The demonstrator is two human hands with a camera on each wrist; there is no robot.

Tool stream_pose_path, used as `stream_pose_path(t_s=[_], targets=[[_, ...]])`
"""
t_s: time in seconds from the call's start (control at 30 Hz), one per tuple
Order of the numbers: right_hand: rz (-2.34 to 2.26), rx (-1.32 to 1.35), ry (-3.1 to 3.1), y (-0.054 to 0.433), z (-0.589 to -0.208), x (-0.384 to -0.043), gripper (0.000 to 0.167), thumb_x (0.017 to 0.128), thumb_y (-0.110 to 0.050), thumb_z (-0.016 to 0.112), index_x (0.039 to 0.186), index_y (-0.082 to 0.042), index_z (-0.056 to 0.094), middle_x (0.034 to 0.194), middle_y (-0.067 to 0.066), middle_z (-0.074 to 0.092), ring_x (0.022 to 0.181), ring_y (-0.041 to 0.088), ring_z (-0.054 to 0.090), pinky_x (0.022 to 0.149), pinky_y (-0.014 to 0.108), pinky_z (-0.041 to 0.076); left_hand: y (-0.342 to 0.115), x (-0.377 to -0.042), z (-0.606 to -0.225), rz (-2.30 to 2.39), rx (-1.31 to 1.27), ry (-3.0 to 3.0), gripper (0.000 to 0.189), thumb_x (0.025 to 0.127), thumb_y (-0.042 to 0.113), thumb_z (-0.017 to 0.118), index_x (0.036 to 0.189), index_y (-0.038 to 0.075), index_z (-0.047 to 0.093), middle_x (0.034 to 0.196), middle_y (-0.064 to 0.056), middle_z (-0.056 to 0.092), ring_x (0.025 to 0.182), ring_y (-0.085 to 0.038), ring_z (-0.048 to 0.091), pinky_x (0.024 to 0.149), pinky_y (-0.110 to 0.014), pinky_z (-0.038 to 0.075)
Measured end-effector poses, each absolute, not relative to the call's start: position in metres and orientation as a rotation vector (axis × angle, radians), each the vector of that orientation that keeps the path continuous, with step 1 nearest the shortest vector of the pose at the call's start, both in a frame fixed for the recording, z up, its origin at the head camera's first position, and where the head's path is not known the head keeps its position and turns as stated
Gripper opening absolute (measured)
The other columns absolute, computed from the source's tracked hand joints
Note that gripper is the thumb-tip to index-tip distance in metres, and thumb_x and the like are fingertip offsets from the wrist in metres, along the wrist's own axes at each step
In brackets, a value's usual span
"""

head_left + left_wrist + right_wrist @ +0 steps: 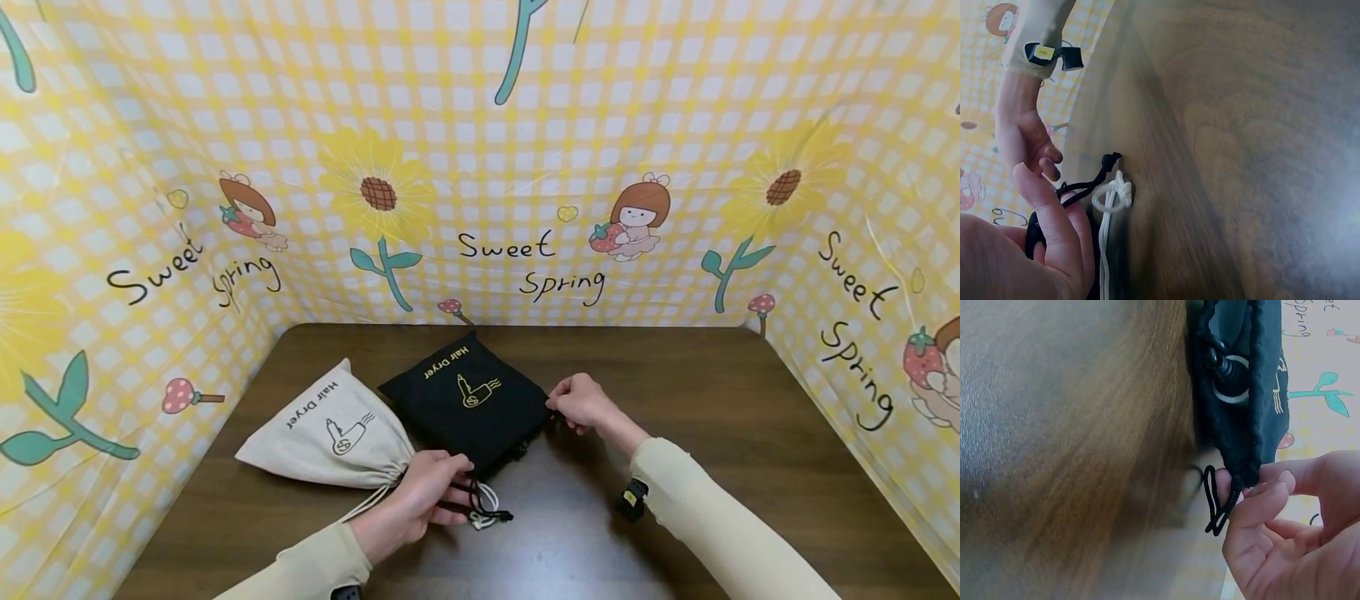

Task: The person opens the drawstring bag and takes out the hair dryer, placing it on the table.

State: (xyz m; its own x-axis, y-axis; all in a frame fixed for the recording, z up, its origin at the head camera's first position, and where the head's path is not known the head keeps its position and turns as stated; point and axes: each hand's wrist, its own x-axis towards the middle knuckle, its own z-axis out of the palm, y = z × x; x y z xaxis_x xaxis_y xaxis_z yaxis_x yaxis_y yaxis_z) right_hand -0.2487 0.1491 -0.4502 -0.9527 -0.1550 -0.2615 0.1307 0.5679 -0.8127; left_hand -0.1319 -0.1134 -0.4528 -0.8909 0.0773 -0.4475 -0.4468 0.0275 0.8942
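Observation:
A black drawstring bag (442,417) with yellow "Hair Dryer" print lies on the table, its gathered mouth towards me. My right hand (585,403) pinches the right corner of that mouth, beside a black cord loop (1213,509). At the left corner, my left hand (423,496) grips the black fabric between thumb and fingers. In the right wrist view the mouth gapes and shows a dark appliance end with a white ring (1232,399); the rest of it is hidden. A beige drawstring bag (322,425) with black print lies to the left, its neck drawn together.
Knotted white cord (1124,187) and black cord (1110,161) trail past my left hand onto the brown wooden table (675,375). A yellow checked cloth (487,167) stands up behind the table and along both sides. Dark bands (634,498) sit at my wrists.

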Motion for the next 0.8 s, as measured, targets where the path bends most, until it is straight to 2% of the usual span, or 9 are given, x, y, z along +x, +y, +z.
stream_pose_path(t_s=[0.1,0.33,0.47,0.6,0.8], targets=[[-1.367,-0.003,2.523,0.151,-0.451,-0.249,0.012,0.102,-0.01,0.068,0.106,-0.001,0.076,0.066,0.009,0.058,0.048,0.012,0.046,0.045,0.027,0.046,-0.109,-0.131,-0.454,1.908,-0.346,1.947,0.012,0.095,0.013,0.065,0.098,0.002,0.06,0.095,-0.016,0.07,0.074,-0.024,0.075,0.049,-0.03,0.057],[-1.441,0.012,2.555,0.16,-0.449,-0.244,0.017,0.103,-0.012,0.067,0.111,0.0,0.075,0.066,0.012,0.06,0.048,0.014,0.049,0.047,0.03,0.05,-0.098,-0.131,-0.455,1.884,-0.261,1.948,0.016,0.099,0.017,0.068,0.101,0.002,0.062,0.098,-0.013,0.072,0.075,-0.023,0.074,0.049,-0.029,0.056],[-1.489,0.021,2.565,0.165,-0.447,-0.241,0.021,0.103,-0.01,0.067,0.119,0.003,0.07,0.086,0.018,0.069,0.049,0.015,0.05,0.047,0.032,0.051,-0.09,-0.133,-0.454,1.897,-0.251,1.922,0.017,0.099,0.017,0.068,0.101,0.002,0.062,0.097,-0.012,0.072,0.075,-0.022,0.074,0.049,-0.028,0.056],[-1.525,0.066,2.612,0.17,-0.445,-0.239,0.025,0.101,-0.01,0.068,0.123,0.003,0.068,0.105,0.016,0.071,0.047,0.016,0.05,0.048,0.034,0.051,-0.086,-0.134,-0.455,1.921,-0.251,1.889,0.016,0.099,0.016,0.068,0.101,0.002,0.061,0.096,-0.013,0.071,0.076,-0.024,0.075,0.05,-0.03,0.057],[-1.53,0.088,2.641,0.178,-0.444,-0.236,0.022,0.101,-0.009,0.066,0.12,0.002,0.069,0.106,0.019,0.071,0.042,0.015,0.047,0.046,0.033,0.048,-0.081,-0.135,-0.456,1.932,-0.244,1.862,0.016,0.1,0.013,0.067,0.103,-0.001,0.06,0.097,-0.016,0.072,0.082,-0.031,0.077,0.054,-0.038,0.061]])
